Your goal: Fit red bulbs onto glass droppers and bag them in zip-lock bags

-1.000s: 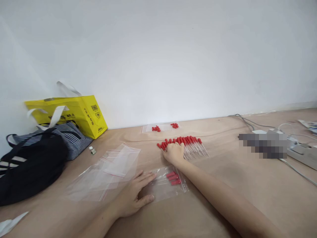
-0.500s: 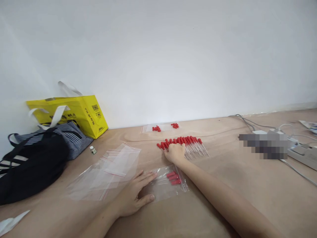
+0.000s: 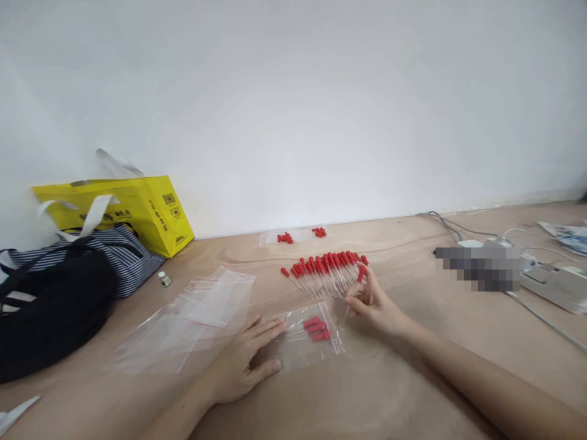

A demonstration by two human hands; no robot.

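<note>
My left hand (image 3: 250, 357) lies flat, fingers apart, on the left edge of a clear zip bag (image 3: 293, 357). Inside that bag are a few droppers (image 3: 316, 327) with red bulbs and thin clear tubes. In my right hand (image 3: 378, 308), closed just right of the bag, is a single dropper (image 3: 361, 273), its red bulb up and its tube slanting down to the left. Behind the bag, a row of red-bulbed droppers (image 3: 325, 266) is spread side by side, tubes toward me.
Flat clear zip bags (image 3: 202, 318) overlap at left. Another bag (image 3: 298, 235) with more red bulbs lies by the wall. Farther left are a small bottle (image 3: 164, 279), a yellow bag (image 3: 156, 214) and a black bag (image 3: 59, 318). A power strip (image 3: 554, 287) with cables sits at right.
My right hand has moved right and toward me from the dropper row and now holds one dropper. My left hand stays on the bag. The view has shifted slightly.
</note>
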